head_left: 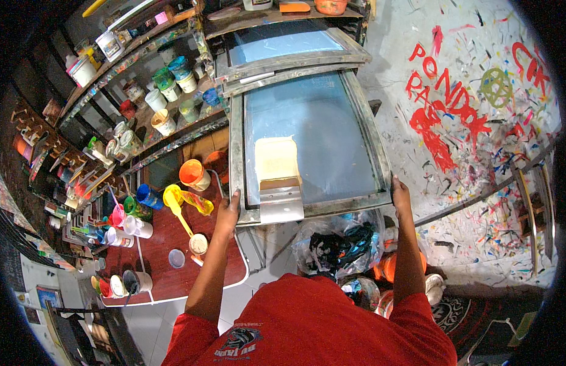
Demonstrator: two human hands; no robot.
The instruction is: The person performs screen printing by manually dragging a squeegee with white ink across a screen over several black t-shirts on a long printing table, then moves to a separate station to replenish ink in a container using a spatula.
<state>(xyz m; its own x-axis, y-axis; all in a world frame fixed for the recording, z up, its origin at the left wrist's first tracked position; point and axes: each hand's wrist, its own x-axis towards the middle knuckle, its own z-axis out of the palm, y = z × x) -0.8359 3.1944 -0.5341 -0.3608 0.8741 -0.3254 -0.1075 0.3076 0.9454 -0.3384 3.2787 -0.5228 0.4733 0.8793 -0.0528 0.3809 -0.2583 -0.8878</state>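
Note:
A silk-screen frame with grey, worn bars and blue-grey mesh lies tilted in front of me. My left hand is closed around its near left corner, fingers mostly hidden beneath. At the near right corner my right hand grips the bar in the same way. On the mesh's near left part is a pale cream patch, which looks like ink. A broad metal-faced tool, probably a squeegee, rests at the patch's near end and overhangs the near bar; neither hand touches it.
Behind stands another screen frame. At left, a red-brown table carries paint cups, an orange tub and a yellow ladle-like scoop. Shelves hold paint pots. Below the frame sits a clear plastic bag; a paint-marked wall rises right.

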